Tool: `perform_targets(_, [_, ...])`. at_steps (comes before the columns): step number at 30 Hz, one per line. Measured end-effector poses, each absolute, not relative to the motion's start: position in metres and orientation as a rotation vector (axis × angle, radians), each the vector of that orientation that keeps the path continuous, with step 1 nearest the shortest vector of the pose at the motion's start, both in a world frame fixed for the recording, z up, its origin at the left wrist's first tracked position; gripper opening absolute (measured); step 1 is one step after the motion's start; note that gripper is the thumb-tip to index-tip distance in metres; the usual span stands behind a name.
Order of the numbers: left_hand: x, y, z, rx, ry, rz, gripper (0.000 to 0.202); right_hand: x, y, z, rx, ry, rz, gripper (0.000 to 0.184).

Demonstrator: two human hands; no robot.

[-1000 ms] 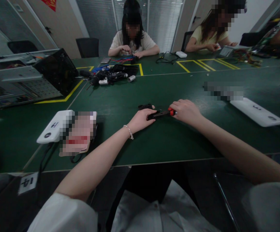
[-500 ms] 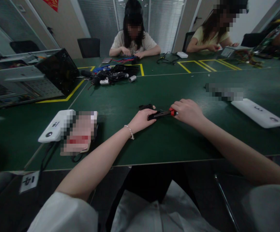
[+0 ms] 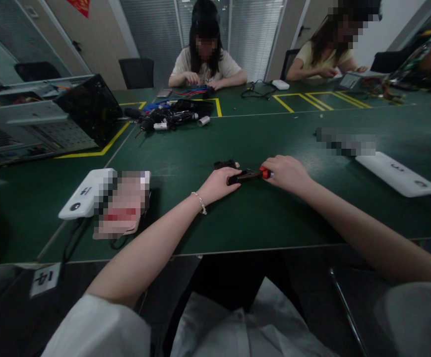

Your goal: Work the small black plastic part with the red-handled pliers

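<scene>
Red-handled pliers (image 3: 265, 172) lie in the closed fingers of my right hand (image 3: 288, 173), their dark jaws pointing left. My left hand (image 3: 215, 185), with a bracelet at the wrist, pinches a small black part (image 3: 235, 178) against the jaw end. The exact kind of that part does not show, and whether the jaws grip it I cannot tell. Just behind my left fingers a small dark bundle (image 3: 224, 163) with a pale end lies on the green table (image 3: 267, 218).
To the left stands an opened computer case (image 3: 32, 124). A white power bank (image 3: 85, 193) lies beside a blurred phone-like item (image 3: 122, 208); another power bank (image 3: 397, 173) is at right. Beyond my hands sit a drill and tools (image 3: 166, 116). Co-workers sit across the table.
My right hand has shifted very slightly around the pliers' handles. My left hand and the black part look unmoved.
</scene>
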State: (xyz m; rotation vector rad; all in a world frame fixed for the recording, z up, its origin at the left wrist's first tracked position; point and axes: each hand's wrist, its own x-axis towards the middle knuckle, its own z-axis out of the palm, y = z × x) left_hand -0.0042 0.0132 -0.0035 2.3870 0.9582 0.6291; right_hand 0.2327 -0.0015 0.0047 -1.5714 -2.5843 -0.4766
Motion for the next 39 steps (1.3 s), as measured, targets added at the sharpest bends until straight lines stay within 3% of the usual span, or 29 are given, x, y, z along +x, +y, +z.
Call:
perform_targets(14, [-0.003,0.014,-0.004,2.425,0.961,0.629,0.035,0.23,-0.007,0.012,-1.508,-2.61,-0.683,0.02])
perform_targets(27, [-0.004,0.012,0.0,2.399,0.969,0.579,0.037,0.234,0.001,0.004,-1.55,-2.601,-0.462,0.02])
perform_targets(39, [-0.003,0.015,-0.007,2.407,0.939,0.644,0.035,0.231,-0.007,0.013,-1.528,-2.615,-0.686,0.021])
